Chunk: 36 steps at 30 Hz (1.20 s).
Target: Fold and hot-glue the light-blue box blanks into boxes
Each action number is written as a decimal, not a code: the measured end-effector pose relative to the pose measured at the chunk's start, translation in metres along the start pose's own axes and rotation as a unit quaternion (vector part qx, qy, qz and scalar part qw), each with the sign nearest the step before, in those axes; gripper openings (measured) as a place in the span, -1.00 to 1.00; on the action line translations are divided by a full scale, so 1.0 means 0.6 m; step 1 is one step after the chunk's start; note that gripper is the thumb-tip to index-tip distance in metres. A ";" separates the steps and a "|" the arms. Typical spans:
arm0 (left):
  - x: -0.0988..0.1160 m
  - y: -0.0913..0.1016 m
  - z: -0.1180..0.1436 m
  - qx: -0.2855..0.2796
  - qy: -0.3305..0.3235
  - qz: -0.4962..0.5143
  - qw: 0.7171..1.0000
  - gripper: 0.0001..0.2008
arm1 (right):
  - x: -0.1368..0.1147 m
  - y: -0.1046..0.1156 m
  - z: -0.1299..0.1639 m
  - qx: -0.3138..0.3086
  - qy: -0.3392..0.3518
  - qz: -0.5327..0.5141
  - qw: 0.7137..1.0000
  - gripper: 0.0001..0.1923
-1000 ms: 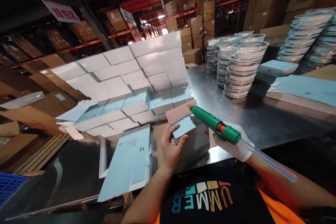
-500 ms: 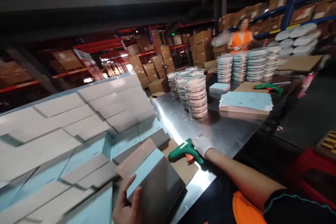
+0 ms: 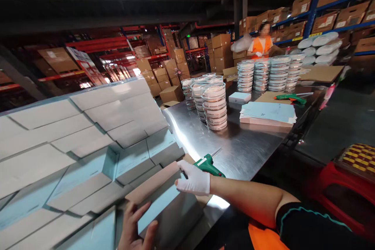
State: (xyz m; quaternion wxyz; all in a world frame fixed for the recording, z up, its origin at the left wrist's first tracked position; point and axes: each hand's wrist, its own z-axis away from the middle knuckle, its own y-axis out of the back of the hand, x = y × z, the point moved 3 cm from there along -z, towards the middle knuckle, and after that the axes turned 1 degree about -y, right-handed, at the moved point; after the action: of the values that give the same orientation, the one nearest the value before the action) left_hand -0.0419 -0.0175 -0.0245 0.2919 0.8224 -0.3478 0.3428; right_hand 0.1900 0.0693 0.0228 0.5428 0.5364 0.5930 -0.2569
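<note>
A small box [image 3: 172,211] with grey and light-blue faces is tilted in front of me, its pinkish flap [image 3: 152,183] standing up along the far edge. Bare, my left hand [image 3: 136,228] grips the box's near left end, thumb and fingers apart across it. My right hand [image 3: 193,177], in a white glove, has its fingertips on the right end of the flap and its thumb by the blue strip. Just behind this hand lies a green glue gun [image 3: 209,164], partly covered by the glove, its clear stick pointing up and right.
Stacked boxes [image 3: 88,133] form a wall on my left. On the metal table [image 3: 243,144] stand stacks of round clear containers [image 3: 215,105], flat blue cartons [image 3: 268,113] and a second glue gun [image 3: 291,98]. A co-worker [image 3: 260,45] in an orange vest stands beyond. A red stool [image 3: 336,187] is at right.
My right hand has come off the green glue gun and moved left to the box's flap. The left hand stays on the box. The view has turned slightly right.
</note>
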 end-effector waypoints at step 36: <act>-0.015 0.000 -0.011 -0.077 -0.134 0.143 0.978 0.23 | 0.052 -0.012 0.051 -0.051 0.068 0.054 0.995 0.13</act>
State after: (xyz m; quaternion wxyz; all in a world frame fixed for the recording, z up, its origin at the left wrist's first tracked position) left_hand -0.0489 -0.0092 -0.0276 0.2533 0.7777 -0.5232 0.2395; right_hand 0.2001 0.0513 -0.0164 0.5408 0.5559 0.6109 -0.1593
